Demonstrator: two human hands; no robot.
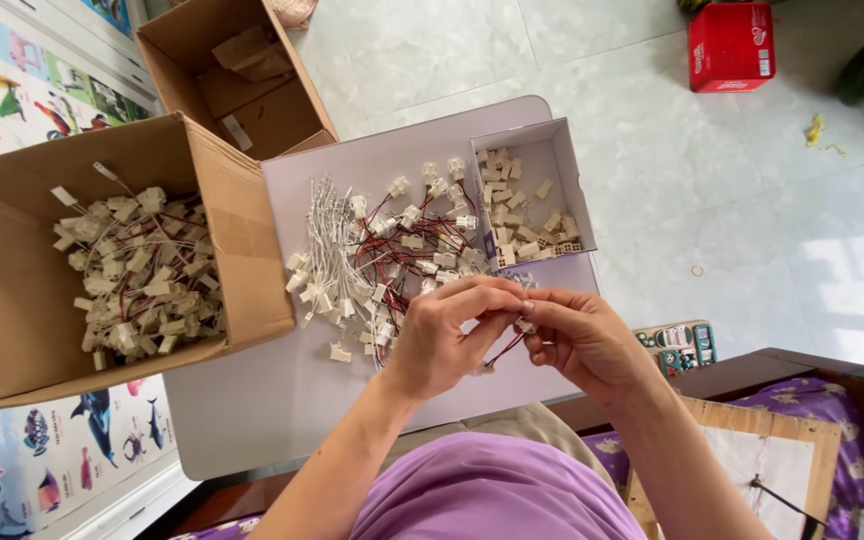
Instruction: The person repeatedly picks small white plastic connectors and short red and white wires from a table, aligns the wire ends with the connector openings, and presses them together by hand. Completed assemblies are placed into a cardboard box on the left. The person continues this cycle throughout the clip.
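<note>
Purple cloth (492, 495) covers the person's lap, nearest to the camera. Just above it, the left hand (442, 335) and the right hand (582, 340) meet, and the fingers of both pinch one small wired connector (512, 338) with red and black wires. Beyond them, a pile of connectors (392, 250) lies on the white board (252, 400). Farther, a small white box (552, 160) holds loose plugs, and a big cardboard box (12, 290) stands at the left.

White connectors on red and black wires (402, 250) cover the pale lilac desk (282, 390). Brown cardboard box (12, 290) at left holds white pieces. A small white box (552, 165) holds cream housings. Far right, a red carton (730, 45) stands on the pale marbled floor (652, 150).
</note>
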